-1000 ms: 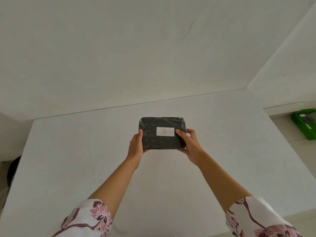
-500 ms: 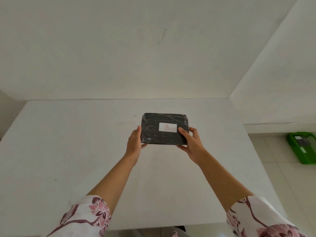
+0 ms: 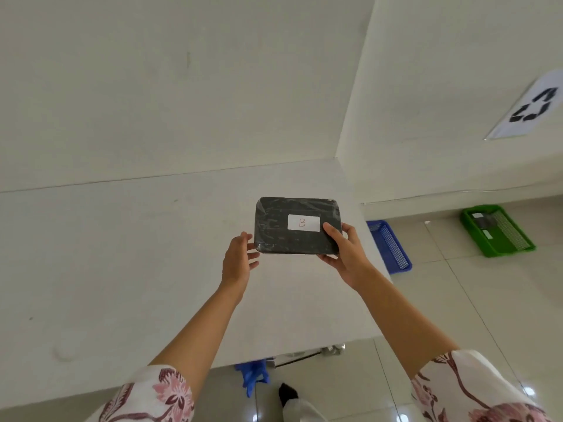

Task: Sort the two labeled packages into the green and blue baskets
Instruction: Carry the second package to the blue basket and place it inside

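A black wrapped package (image 3: 280,236) with a white label reading "B" is held above the right part of the white table (image 3: 122,269). My right hand (image 3: 345,255) grips its lower right corner, thumb on top next to the label. My left hand (image 3: 239,260) is at the package's left edge with its fingers spread, no longer wrapped around it. A blue basket (image 3: 391,248) stands on the floor just right of the table, partly hidden by the table's edge. Farther right on the floor, a green basket (image 3: 515,242) holds another dark package (image 3: 484,220).
The table sits in a corner between two white walls. A paper sign with a recycling symbol (image 3: 530,108) hangs on the right wall. Below the table's near edge lie a blue crumpled object (image 3: 251,376) and a foot in a dark sock (image 3: 288,391) on the tiled floor.
The view has swung right, bringing the blue basket and the wall sign into sight. The package has moved right with my right hand, and my left hand's fingers have loosened from its left edge.
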Action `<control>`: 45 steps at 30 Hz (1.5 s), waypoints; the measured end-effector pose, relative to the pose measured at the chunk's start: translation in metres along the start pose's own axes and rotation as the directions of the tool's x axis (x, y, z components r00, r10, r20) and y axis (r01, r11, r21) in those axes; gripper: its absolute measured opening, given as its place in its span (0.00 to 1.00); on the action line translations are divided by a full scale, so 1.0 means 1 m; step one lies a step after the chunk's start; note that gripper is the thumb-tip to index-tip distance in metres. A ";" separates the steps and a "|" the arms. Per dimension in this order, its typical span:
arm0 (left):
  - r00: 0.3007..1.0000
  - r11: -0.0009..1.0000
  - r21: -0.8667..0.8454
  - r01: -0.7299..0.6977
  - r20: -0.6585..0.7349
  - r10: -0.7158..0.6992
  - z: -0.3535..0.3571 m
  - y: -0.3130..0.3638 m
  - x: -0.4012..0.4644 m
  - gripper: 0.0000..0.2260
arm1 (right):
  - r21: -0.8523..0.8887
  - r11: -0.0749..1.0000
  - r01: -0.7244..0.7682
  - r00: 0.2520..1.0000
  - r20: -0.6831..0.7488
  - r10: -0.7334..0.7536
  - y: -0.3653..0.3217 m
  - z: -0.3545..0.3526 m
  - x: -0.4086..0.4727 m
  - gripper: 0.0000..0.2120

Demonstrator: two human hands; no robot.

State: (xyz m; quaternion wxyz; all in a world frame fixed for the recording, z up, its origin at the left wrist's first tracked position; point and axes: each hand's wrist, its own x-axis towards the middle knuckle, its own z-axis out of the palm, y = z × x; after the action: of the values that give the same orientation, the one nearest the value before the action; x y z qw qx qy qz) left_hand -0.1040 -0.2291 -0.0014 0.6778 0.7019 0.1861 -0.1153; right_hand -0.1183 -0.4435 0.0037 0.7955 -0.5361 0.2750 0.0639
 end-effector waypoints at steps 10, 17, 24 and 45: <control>0.996 0.991 0.103 -0.082 -0.015 0.084 0.130 -0.026 -0.053 0.14 | 0.115 0.993 -0.018 0.995 -0.090 0.028 -0.023 -0.148 -0.034 0.20; 0.993 0.986 0.119 -0.118 0.002 0.118 0.280 -0.028 -0.056 0.14 | 0.055 0.998 -0.011 0.997 -0.077 0.015 -0.078 -0.286 -0.021 0.18; 0.990 0.984 0.116 -0.138 0.057 0.132 0.390 -0.024 -0.051 0.12 | 0.060 0.998 -0.015 0.995 -0.094 0.021 -0.123 -0.384 0.023 0.18; 0.991 0.948 0.289 -0.132 0.064 0.119 0.585 -0.046 0.141 0.10 | 0.059 0.994 -0.086 0.977 -0.191 0.096 -0.191 -0.523 0.294 0.13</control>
State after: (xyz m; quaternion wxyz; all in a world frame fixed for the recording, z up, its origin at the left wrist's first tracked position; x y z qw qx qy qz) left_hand 0.0577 -0.7952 -0.1334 0.5765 0.8020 0.1064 -0.1143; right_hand 0.0116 -1.0443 -0.1324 0.7745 -0.5063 0.3770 0.0409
